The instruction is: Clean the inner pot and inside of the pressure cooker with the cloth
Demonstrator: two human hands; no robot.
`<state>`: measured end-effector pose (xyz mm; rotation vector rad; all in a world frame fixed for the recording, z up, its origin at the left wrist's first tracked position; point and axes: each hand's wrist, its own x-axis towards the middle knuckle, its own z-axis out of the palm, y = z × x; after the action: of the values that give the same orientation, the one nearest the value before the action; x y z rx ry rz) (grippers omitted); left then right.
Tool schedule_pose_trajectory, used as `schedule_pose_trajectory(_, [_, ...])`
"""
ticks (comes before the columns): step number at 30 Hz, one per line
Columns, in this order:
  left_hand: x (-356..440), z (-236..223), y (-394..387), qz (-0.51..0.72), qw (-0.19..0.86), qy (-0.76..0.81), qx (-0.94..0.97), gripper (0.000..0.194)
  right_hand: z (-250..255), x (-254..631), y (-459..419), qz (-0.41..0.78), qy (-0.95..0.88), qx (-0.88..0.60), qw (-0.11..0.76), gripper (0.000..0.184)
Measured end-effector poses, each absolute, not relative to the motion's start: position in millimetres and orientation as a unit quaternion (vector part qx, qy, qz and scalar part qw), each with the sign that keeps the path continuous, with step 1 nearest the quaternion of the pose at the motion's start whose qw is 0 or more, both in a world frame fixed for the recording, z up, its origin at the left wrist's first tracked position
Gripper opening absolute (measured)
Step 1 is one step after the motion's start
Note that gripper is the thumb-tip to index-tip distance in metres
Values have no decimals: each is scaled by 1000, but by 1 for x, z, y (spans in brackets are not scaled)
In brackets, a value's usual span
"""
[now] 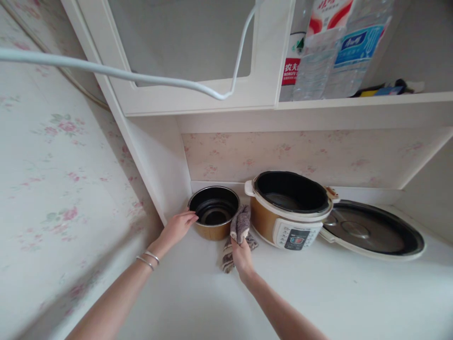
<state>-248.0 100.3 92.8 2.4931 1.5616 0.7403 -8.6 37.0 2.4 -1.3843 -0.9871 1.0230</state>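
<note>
Above one counter (198, 297), left hand (180, 224) against one pot (213, 232), grip unclear, right hand (243, 259) around one cloth (241, 222)

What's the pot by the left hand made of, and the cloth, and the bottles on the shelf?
Pot: probably metal, dark and smooth inside, gold-coloured outside; its rim shines silvery.
Cloth: looks like soft, matte, patterned fabric, because it bunches and folds.
Bottles: most likely thin, glossy plastic; they're see-through and catch the light.
</note>
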Motion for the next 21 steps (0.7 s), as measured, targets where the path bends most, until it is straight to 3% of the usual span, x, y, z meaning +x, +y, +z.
schedule_pose_trajectory(7, [-229, 89, 81, 258, 5, 545, 798, 38, 6, -70, 5, 470, -427, -511, 579, 35])
schedule_pose_trajectory(11, [-230, 89, 83, 252, 24, 552, 795, 39, 21, -87, -3, 561, -448, -432, 546, 29])
schedule_pose_trajectory(18, [-212, 90, 47, 399, 57, 559, 724, 39, 51, -42, -14, 640, -386, -416, 518, 36])
schedule_pose_trajectory(21, [-175, 83, 4, 435, 156, 568, 681, 39, 68, -14, -26, 672, -329, -397, 531, 37])
